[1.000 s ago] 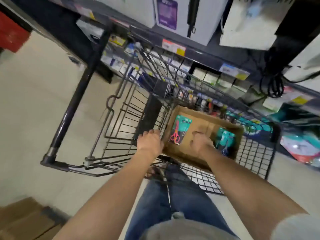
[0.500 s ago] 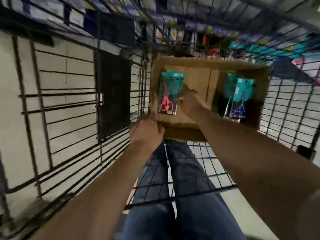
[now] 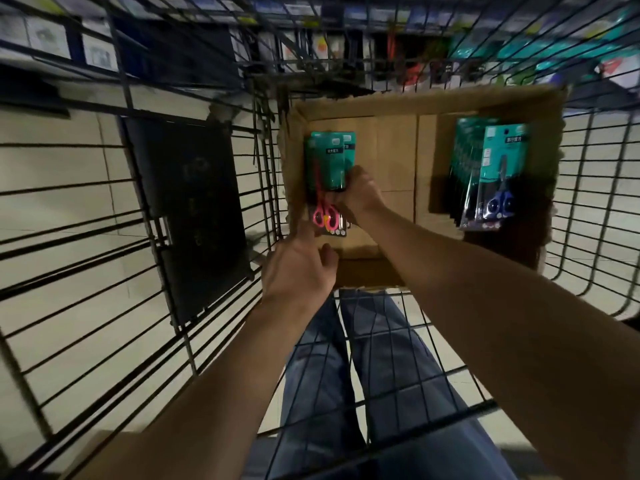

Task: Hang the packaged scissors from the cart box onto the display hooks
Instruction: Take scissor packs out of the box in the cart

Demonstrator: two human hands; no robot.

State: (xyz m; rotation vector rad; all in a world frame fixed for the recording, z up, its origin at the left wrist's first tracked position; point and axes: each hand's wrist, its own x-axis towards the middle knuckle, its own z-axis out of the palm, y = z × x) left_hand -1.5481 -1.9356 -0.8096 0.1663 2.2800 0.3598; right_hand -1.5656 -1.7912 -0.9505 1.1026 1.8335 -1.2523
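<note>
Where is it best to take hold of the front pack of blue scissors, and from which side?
Pinch the teal card top of the blue scissors pack from above: it seems to stand leaning on the stack behind in the cardboard box, top edge free.

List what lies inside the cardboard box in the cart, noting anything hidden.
Inside the cardboard box: pink scissors packs at its left, gripped by the right hand, and blue scissors packs at its right, bare cardboard between. How many packs each pile holds is covered.

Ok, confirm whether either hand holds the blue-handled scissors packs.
No: the blue-handled packs sit untouched at right, while the right hand grips the pink-handled packs.
</note>
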